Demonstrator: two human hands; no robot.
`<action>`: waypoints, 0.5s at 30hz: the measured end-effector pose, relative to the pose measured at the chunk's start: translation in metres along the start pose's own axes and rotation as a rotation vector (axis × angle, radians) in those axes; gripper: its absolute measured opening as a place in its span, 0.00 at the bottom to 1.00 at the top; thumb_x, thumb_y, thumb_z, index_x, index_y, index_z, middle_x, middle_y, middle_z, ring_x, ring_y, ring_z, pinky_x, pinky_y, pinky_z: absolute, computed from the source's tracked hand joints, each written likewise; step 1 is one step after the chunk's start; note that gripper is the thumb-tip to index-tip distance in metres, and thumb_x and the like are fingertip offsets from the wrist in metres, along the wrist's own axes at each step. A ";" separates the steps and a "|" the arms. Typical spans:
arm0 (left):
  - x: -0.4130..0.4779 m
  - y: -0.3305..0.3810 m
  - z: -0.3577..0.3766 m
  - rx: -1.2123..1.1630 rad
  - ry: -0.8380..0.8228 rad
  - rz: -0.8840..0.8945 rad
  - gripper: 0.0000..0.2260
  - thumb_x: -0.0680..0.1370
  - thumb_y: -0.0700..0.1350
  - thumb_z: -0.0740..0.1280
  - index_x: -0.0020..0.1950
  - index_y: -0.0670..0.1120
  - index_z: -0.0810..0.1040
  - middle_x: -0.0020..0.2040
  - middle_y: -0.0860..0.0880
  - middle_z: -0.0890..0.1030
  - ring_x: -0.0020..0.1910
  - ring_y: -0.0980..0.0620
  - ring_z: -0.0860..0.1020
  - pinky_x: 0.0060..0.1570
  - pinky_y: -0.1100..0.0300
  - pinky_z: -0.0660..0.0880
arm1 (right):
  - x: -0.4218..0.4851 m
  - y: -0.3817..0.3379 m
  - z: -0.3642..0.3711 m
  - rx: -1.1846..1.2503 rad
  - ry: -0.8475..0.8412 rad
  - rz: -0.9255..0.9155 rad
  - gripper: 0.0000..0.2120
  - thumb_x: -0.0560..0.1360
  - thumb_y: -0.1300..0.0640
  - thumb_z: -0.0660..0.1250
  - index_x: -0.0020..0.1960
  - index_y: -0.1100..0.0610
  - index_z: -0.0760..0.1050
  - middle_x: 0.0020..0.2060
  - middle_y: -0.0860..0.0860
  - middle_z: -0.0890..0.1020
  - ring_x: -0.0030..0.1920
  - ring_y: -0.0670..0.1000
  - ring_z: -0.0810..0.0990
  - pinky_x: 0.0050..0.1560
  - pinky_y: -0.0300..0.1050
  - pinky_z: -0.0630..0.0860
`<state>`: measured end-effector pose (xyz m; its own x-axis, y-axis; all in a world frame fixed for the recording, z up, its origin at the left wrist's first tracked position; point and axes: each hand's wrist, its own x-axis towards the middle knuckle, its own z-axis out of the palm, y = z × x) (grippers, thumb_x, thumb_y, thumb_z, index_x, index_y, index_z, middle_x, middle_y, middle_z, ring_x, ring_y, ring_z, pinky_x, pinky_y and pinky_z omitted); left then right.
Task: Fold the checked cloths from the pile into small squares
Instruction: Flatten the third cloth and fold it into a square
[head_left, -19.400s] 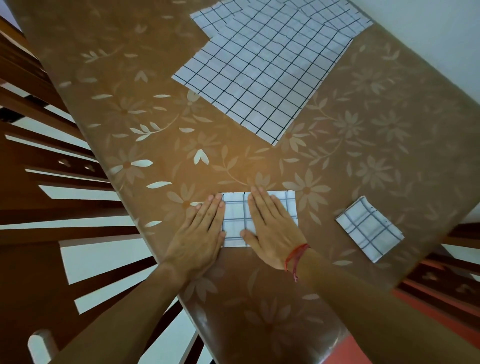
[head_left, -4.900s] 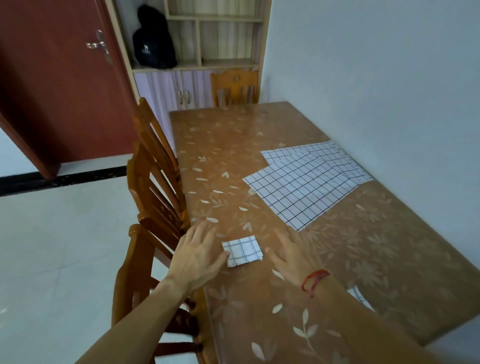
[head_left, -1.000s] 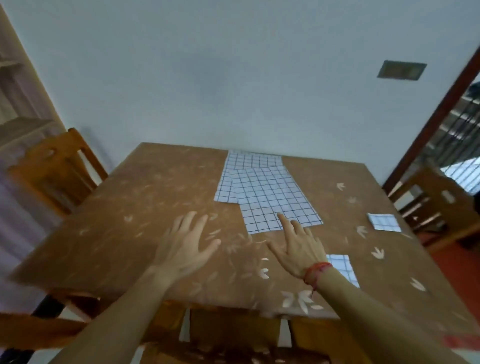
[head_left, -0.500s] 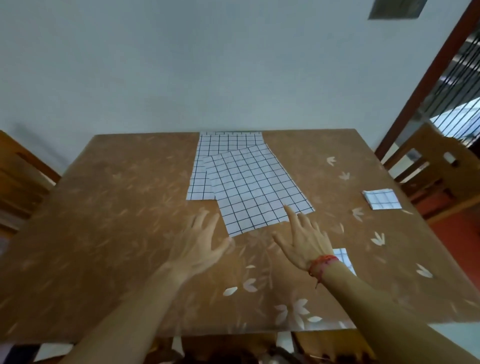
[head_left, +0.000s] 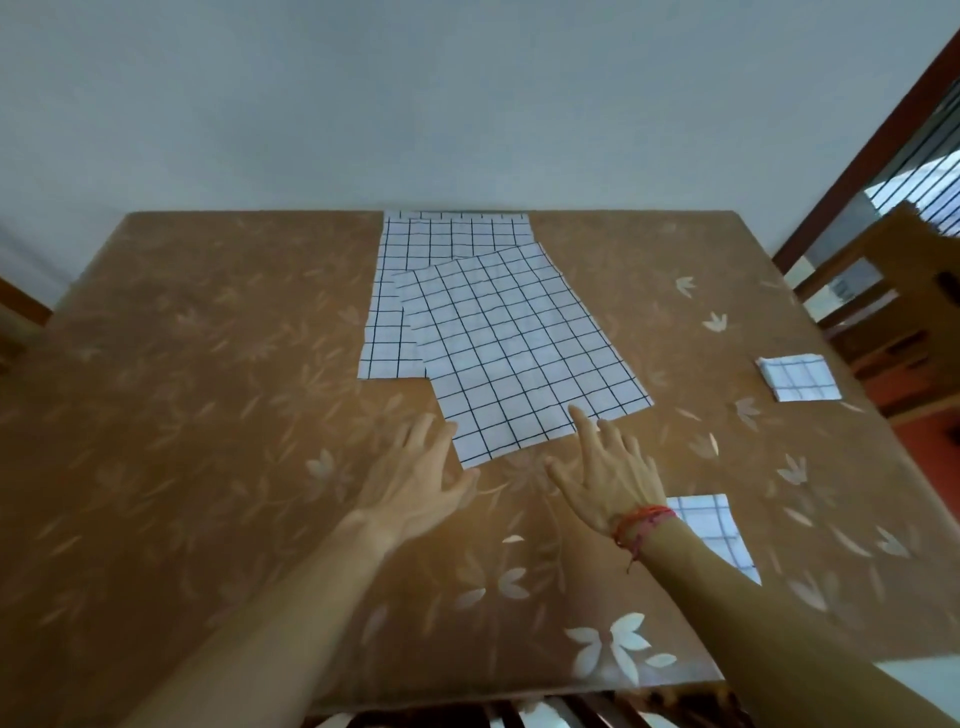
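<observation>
While fingers (head_left: 584, 427) splay, gridded cloth (head_left: 514, 353), glossy table (head_left: 208, 415)

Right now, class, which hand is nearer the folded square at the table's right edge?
Right. The right hand is left of the folded square, nearer the person; the left hand is farther left, beyond the right hand.

Bare left forearm (head_left: 291, 613), bare right forearm (head_left: 737, 618), red thread bracelet (head_left: 644, 521) round the right wrist, loose end dangling

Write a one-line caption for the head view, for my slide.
Left hand and right hand, both open, reach for the top checked cloth on the floral table; a folded square lies far right.
</observation>
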<state>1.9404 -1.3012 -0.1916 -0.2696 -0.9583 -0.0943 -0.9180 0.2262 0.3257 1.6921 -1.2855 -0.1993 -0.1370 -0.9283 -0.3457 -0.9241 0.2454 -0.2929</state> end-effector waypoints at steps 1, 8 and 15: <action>0.006 -0.002 0.004 0.001 -0.007 0.006 0.30 0.78 0.63 0.58 0.75 0.50 0.61 0.75 0.50 0.59 0.74 0.50 0.57 0.62 0.51 0.72 | 0.010 0.007 0.009 0.002 0.032 -0.009 0.33 0.69 0.29 0.59 0.71 0.31 0.54 0.68 0.52 0.68 0.61 0.51 0.74 0.58 0.59 0.75; 0.057 -0.011 0.041 0.008 -0.079 0.026 0.28 0.80 0.58 0.58 0.77 0.48 0.59 0.77 0.48 0.56 0.76 0.48 0.52 0.66 0.52 0.68 | 0.070 0.010 0.018 -0.083 0.155 0.032 0.35 0.73 0.33 0.56 0.75 0.45 0.54 0.72 0.54 0.64 0.70 0.59 0.64 0.66 0.58 0.65; 0.101 -0.016 0.085 0.079 -0.040 0.103 0.25 0.81 0.56 0.56 0.76 0.47 0.59 0.77 0.47 0.56 0.76 0.47 0.52 0.72 0.53 0.58 | 0.133 0.032 0.037 -0.091 0.154 0.064 0.42 0.69 0.29 0.58 0.76 0.44 0.49 0.77 0.58 0.52 0.76 0.60 0.50 0.73 0.59 0.54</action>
<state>1.9034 -1.3872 -0.2862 -0.3732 -0.9221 -0.1021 -0.9046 0.3373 0.2607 1.6574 -1.3906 -0.2871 -0.2435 -0.9450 -0.2183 -0.9392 0.2859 -0.1902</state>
